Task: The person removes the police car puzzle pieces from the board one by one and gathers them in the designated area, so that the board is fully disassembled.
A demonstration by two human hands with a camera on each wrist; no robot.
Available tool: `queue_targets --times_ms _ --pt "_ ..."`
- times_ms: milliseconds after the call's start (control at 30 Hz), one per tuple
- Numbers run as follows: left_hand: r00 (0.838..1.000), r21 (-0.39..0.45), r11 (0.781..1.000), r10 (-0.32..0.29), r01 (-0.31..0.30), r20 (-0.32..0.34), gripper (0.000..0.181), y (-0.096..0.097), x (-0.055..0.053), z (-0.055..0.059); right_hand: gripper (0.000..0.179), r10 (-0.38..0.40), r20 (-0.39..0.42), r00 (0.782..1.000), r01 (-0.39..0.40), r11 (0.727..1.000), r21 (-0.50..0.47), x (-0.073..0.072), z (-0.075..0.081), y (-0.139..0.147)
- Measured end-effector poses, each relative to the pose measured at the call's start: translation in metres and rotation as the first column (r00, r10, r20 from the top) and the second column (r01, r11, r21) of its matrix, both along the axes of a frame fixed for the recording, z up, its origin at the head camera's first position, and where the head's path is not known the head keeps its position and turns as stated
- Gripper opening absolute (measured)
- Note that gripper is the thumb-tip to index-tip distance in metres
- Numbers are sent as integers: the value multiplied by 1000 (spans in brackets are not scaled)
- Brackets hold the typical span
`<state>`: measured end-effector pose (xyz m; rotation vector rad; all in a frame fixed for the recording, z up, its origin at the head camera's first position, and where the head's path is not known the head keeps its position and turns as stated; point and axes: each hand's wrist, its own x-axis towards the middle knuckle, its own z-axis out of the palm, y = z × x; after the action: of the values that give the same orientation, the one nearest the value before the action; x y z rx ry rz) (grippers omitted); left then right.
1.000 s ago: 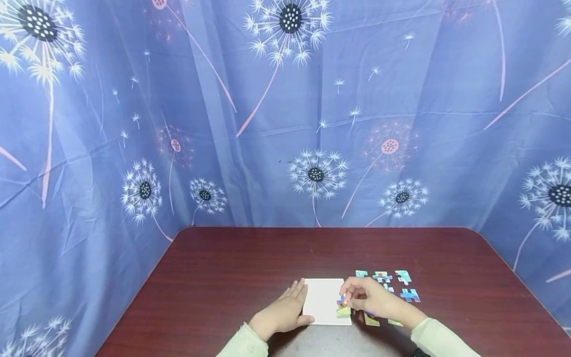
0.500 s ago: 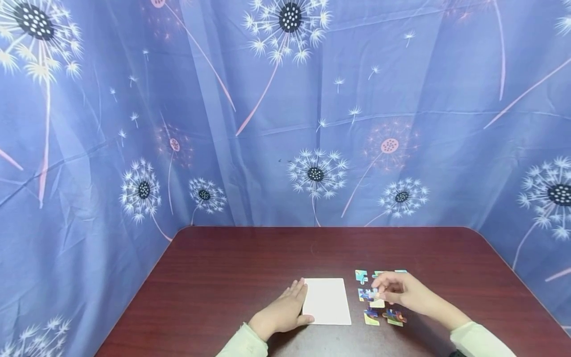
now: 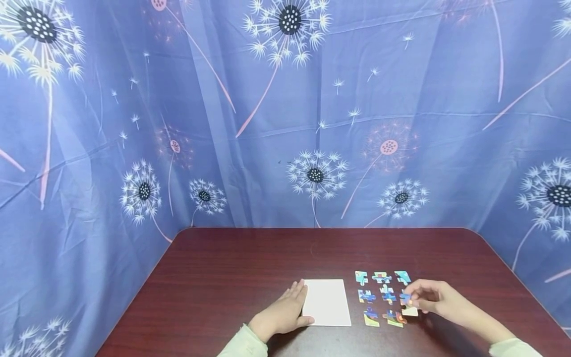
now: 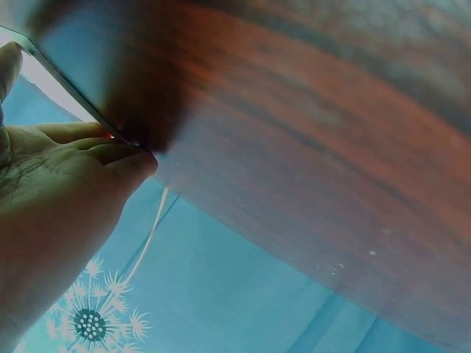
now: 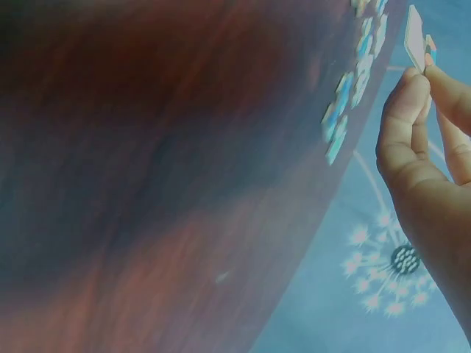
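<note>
A square white board (image 3: 327, 302) lies on the table. My left hand (image 3: 283, 308) rests at its left edge with straight fingers and the thumb near the lower corner; the left wrist view shows that hand (image 4: 70, 176) against the board's edge. Thumb and fingertips of my right hand (image 3: 439, 300) pinch a jigsaw piece (image 3: 409, 311) at the right end of the puzzle rows. In the right wrist view this piece (image 5: 415, 38) is raised on edge above the table. Several more jigsaw pieces (image 3: 371, 317) lie apart in rows between the board and my right hand.
The dark red-brown table (image 3: 250, 258) has rounded far corners. Blue curtains (image 3: 267, 173) with dandelion prints hang behind it and along both sides. Wood stretches left of my left hand and behind the pieces.
My right hand has moved right, from the board's right edge across the puzzle rows to their right end, with a jigsaw piece in its fingers. The left hand has stayed at the board.
</note>
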<state>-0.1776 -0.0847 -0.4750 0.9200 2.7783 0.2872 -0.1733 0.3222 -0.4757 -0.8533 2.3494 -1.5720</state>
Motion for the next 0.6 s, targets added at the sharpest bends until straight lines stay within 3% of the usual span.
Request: queue_targets --times_ms 400,600 --pt "1000 -9 1000 4 -4 10 78 0 0 3 19 73 88 993 -71 997 -29 6 -15 25" --pt "1000 -16 1000 0 0 0 78 1 0 2 17 69 62 996 -68 997 -27 5 -18 25"
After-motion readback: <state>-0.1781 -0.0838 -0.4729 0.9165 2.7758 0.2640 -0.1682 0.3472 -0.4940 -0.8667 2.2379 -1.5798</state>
